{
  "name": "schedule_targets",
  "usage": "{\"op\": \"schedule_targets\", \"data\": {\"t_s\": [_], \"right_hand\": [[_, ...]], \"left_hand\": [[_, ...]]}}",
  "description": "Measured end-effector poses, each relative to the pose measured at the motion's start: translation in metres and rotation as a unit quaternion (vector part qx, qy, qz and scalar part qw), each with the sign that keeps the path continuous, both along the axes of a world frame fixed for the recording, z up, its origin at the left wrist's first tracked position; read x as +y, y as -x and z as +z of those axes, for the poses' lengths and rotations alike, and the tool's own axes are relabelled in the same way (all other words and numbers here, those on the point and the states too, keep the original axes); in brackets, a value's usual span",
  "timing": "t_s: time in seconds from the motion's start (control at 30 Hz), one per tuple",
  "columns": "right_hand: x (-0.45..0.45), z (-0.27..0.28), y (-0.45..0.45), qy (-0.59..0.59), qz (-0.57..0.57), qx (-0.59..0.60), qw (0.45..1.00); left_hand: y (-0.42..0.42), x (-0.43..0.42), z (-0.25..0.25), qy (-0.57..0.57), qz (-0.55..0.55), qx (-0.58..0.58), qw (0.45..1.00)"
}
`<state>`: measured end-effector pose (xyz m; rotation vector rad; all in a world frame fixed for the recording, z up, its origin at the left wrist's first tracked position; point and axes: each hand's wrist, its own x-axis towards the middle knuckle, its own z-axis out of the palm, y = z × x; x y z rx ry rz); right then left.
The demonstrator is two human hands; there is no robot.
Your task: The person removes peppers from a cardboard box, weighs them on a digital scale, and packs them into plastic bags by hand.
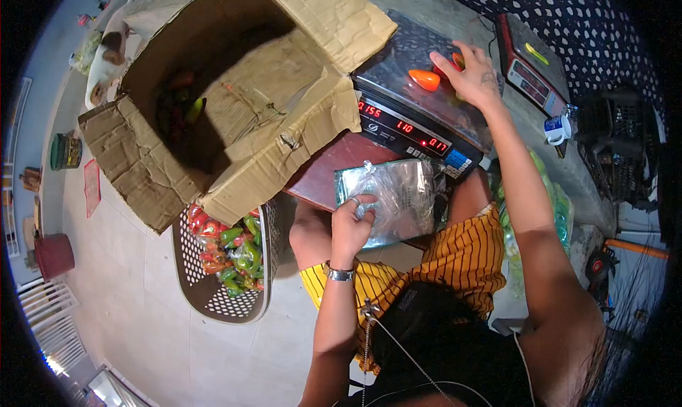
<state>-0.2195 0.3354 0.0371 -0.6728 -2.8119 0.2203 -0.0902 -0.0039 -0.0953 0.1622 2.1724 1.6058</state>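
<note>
On the metal pan of the digital scale (405, 55), an orange pepper (424, 79) lies just left of my right hand (472, 73). That hand's fingers curve over red and green peppers, which they partly cover. Red digits glow on the scale's display (403, 127). My left hand (352, 226), with a ring and a metal watch, pinches the clear plastic bags (401, 201) stacked over my lap at the edge of the dark red surface (341, 165).
An open cardboard box (249, 94) holds a few peppers and stems. Below it, a perforated basket (220, 306) contains bagged red and green peppers. A second scale (529, 77) and a white mug (558, 128) stand at the right. A dog (110, 52) is at upper left.
</note>
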Motion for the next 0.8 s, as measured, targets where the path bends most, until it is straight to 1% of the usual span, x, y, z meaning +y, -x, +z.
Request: {"op": "schedule_targets", "data": {"t_s": [0.07, 0.1, 0.17, 0.2, 0.27, 0.3, 0.33, 0.37, 0.4, 0.43, 0.47, 0.5, 0.53, 0.57, 0.67, 0.77, 0.8], "right_hand": [[-0.01, -0.001, 0.007, -0.033, 0.009, 0.081, 0.996], [-0.022, 0.005, 0.014, -0.019, 0.065, 0.155, 0.985], [-0.065, 0.024, 0.032, 0.017, 0.174, 0.299, 0.938], [-0.095, 0.031, 0.048, 0.02, 0.242, 0.369, 0.897], [-0.158, 0.038, 0.075, 0.131, 0.306, 0.34, 0.88], [-0.198, 0.036, 0.09, 0.232, 0.349, 0.342, 0.841], [-0.226, 0.017, 0.123, 0.279, 0.413, 0.298, 0.814], [-0.258, 0.011, 0.139, 0.226, 0.434, 0.25, 0.835], [-0.292, -0.013, 0.16, 0.226, 0.428, 0.162, 0.86], [-0.327, -0.038, 0.184, 0.222, 0.446, 0.088, 0.863], [-0.359, -0.048, 0.202, 0.187, 0.464, -0.055, 0.864], [-0.389, -0.075, 0.222, 0.135, 0.492, -0.123, 0.851], [-0.408, -0.088, 0.229, 0.094, 0.503, -0.169, 0.842], [-0.418, -0.092, 0.227, 0.026, 0.511, -0.198, 0.836], [-0.424, -0.092, 0.227, -0.02, 0.492, -0.228, 0.84], [-0.411, -0.091, 0.216, -0.066, 0.528, -0.127, 0.837], [-0.413, -0.105, 0.213, -0.062, 0.529, -0.12, 0.838]], "left_hand": [[0.001, -0.002, 0.007, 0.017, -0.004, -0.02, 1.0], [0.002, -0.002, 0.006, 0.013, -0.003, -0.027, 1.0], [0.001, -0.005, 0.002, 0.01, -0.001, -0.043, 0.999], [0.0, -0.007, -0.003, -0.001, 0.004, -0.009, 1.0], [0.0, -0.009, -0.008, -0.002, 0.012, 0.002, 1.0], [0.0, -0.01, -0.009, -0.003, 0.016, 0.006, 1.0], [0.0, -0.01, -0.005, -0.01, 0.019, 0.001, 1.0], [0.001, -0.01, -0.003, -0.01, 0.01, -0.013, 1.0], [0.001, -0.01, -0.002, -0.009, 0.001, -0.029, 1.0], [0.003, -0.01, -0.002, -0.01, -0.007, -0.043, 0.999], [0.007, -0.011, -0.004, 0.007, -0.015, -0.012, 1.0], [0.007, -0.013, -0.007, 0.025, -0.025, 0.016, 0.999], [0.007, -0.015, -0.009, 0.043, -0.034, 0.044, 0.998], [0.009, -0.016, -0.012, 0.047, -0.041, 0.062, 0.996], [0.011, -0.019, -0.016, 0.035, -0.046, 0.066, 0.996], [0.01, -0.016, -0.021, 0.009, -0.044, 0.056, 0.997], [0.009, -0.016, -0.02, 0.002, -0.045, 0.055, 0.997]]}}
